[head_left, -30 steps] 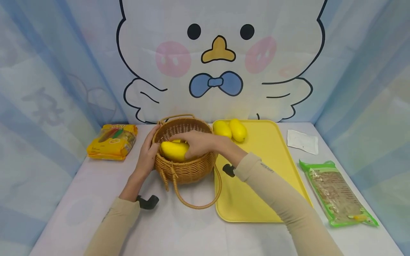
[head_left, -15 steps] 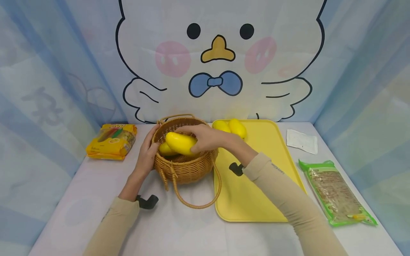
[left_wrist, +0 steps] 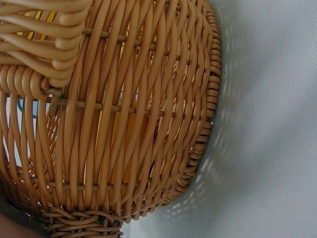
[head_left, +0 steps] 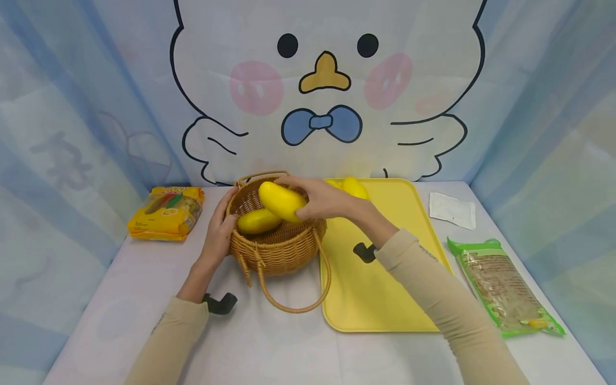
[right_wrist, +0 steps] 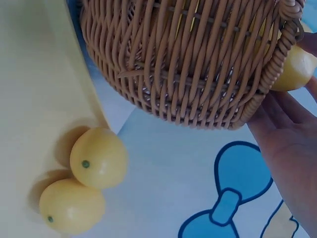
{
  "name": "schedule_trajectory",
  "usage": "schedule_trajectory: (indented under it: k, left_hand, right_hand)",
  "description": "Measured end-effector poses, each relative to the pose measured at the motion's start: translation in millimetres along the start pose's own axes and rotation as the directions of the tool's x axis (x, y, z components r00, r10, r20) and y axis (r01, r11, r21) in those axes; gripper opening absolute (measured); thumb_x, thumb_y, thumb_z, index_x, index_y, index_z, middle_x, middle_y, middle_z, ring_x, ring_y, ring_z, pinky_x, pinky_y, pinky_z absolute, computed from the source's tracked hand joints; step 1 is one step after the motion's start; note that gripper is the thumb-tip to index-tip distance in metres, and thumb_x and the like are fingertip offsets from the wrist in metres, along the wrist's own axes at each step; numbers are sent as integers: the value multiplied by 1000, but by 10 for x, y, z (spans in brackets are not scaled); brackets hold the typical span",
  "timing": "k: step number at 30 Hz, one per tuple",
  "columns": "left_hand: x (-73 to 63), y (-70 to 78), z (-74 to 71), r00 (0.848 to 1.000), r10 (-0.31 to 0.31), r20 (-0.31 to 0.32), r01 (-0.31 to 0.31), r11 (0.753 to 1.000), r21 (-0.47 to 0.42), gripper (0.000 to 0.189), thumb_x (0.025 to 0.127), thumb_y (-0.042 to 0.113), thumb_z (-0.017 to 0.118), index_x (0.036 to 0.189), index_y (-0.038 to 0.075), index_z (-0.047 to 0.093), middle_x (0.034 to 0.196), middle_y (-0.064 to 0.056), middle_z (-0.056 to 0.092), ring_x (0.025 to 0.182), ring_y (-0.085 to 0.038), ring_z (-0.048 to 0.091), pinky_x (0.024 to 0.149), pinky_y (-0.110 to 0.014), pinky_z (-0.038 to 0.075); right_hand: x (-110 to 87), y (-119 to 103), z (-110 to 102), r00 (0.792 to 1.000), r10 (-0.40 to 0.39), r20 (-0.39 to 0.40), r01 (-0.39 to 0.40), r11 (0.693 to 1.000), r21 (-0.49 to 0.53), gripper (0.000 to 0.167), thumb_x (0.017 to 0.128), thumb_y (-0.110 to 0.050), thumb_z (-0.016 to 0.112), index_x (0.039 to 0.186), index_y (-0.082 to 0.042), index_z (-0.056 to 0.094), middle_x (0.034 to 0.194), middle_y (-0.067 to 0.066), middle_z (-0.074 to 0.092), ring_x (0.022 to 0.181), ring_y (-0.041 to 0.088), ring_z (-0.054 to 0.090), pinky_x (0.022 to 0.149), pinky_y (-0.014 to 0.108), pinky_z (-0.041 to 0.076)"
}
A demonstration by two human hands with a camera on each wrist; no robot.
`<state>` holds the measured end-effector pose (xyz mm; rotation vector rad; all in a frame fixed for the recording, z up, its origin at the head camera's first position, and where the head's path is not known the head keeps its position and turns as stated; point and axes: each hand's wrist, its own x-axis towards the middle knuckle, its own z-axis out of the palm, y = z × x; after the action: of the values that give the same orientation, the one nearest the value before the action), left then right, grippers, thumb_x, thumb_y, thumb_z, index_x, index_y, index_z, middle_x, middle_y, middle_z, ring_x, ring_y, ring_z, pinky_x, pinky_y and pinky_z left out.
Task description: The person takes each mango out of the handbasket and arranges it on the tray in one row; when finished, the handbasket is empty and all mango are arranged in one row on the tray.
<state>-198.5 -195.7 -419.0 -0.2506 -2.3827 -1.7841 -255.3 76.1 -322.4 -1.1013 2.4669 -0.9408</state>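
A round brown wicker basket (head_left: 279,259) stands on the white table, its lid tipped back and a looped handle hanging in front. My left hand (head_left: 218,235) grips the basket's left rim. At the mouth of the basket, my right hand (head_left: 329,200) holds a yellow mango (head_left: 281,201) between thumb and fingers, raised to about rim height. A second mango (head_left: 259,222) lies inside, below it. Two more yellow mangoes (right_wrist: 99,157) sit at the back left of the yellow tray (head_left: 385,267), partly hidden by my right hand in the head view.
An orange-yellow food packet (head_left: 166,213) lies to the left of the basket. Right of the tray are a small white sachet (head_left: 452,210) and a green-edged clear bag (head_left: 505,289). A printed curtain (head_left: 327,149) closes off the back.
My right hand has lifted the mango up and to the right from the basket's inside, uncovering the other mango beneath. My left hand stays on the rim.
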Motion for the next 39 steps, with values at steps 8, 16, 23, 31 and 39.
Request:
schedule_trajectory:
  k: [8, 16, 23, 31, 39]
  left_hand:
    - [-8, 2, 8, 1000, -2, -1, 2, 1000, -6, 61, 101, 15, 36, 159, 28, 24, 165, 9, 21, 153, -19, 21, 124, -52, 20]
    - [1, -13, 15, 1000, 11, 0, -11, 1000, -18, 61, 100, 15, 36, 159, 26, 24, 165, 8, 22, 152, -20, 22, 124, -52, 21]
    - [2, -31, 0, 1000, 4, -2, -4, 1000, -28, 63, 99, 11, 36, 159, 26, 24, 166, 7, 21, 153, -20, 22, 124, -50, 20]
    - [5, -31, -5, 1000, 7, -1, -7, 999, -31, 62, 99, 12, 36, 159, 23, 24, 166, 7, 21, 153, -19, 21, 124, -51, 19]
    - [-1, -28, 10, 1000, 15, -11, -15, 1000, -23, 62, 99, 12, 36, 158, 26, 26, 165, 10, 22, 152, -17, 22, 125, -50, 20]
  right_hand:
    - [-100, 63, -132, 994, 36, -107, -30, 998, 63, 81, 80, -10, 66, 151, -37, 38, 139, 2, 56, 117, 18, 57, 93, 35, 53]
    - [-166, 78, -224, 983, 20, -185, 0, 994, 110, 80, 80, -11, 68, 150, -38, 39, 138, 2, 57, 119, 18, 58, 99, 37, 52]
    - [-230, 182, -332, 967, 40, -251, -16, 995, 98, 78, 81, -12, 67, 151, -34, 39, 137, 3, 58, 119, 20, 58, 101, 40, 51]
    - [-322, 384, -421, 956, 90, -280, -61, 992, 111, 78, 82, -12, 67, 151, -33, 38, 134, 7, 58, 118, 23, 58, 100, 42, 52]
    - [-426, 580, -464, 931, 162, -326, -132, 985, 113, 77, 84, -13, 66, 153, -32, 36, 136, 11, 57, 120, 28, 57, 102, 46, 51]
